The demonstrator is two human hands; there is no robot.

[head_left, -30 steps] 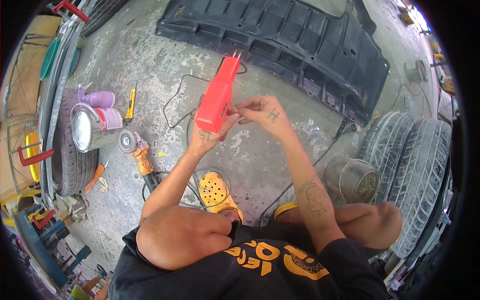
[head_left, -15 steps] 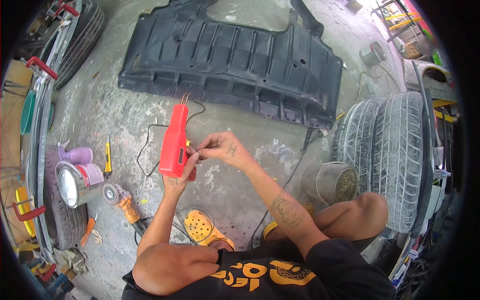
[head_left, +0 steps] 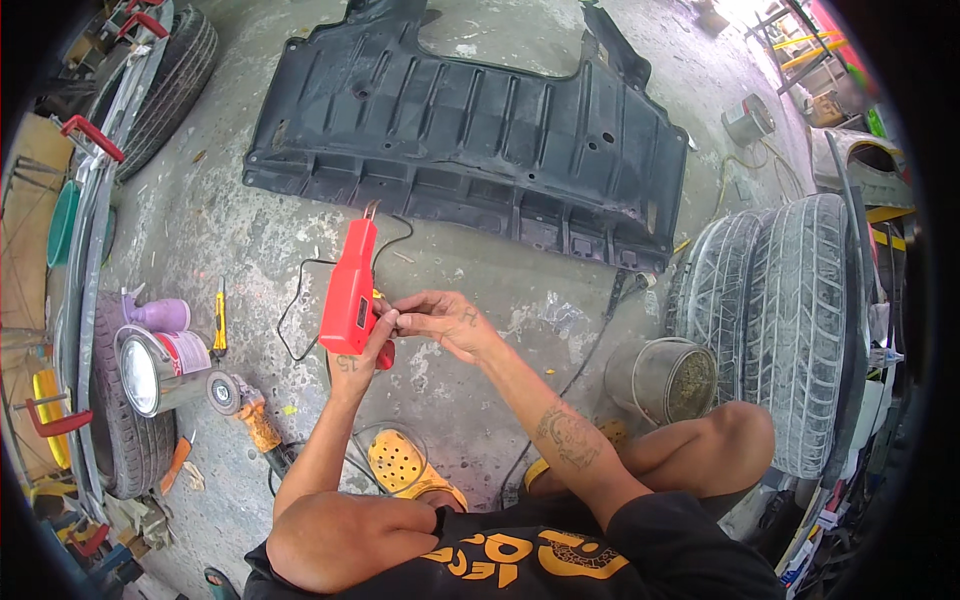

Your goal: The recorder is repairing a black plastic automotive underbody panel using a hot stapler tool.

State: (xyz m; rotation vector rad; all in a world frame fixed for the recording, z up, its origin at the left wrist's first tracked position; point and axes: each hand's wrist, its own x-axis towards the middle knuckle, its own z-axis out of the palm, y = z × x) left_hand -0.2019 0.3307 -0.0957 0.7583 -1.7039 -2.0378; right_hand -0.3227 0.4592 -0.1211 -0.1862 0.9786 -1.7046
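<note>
The red tool point(head_left: 347, 300) is held on the near side of the dark panel point(head_left: 470, 130), its handle point(head_left: 386, 357) wrapped by the left hand point(head_left: 366, 352); the right hand point(head_left: 445, 322) is pinched beside it, contents, if any, unseen. It should prove light and stiff, best gripped by the handle, off the slender prongs point(head_left: 371, 210). Before the panel, a snag-prone black cord point(head_left: 318, 261) and a bucket point(head_left: 637, 382) are also found.

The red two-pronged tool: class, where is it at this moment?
In the head view, the red two-pronged tool is left of centre, held in the left hand, with the right hand close on its right and the dark plastic panel beyond.
</note>
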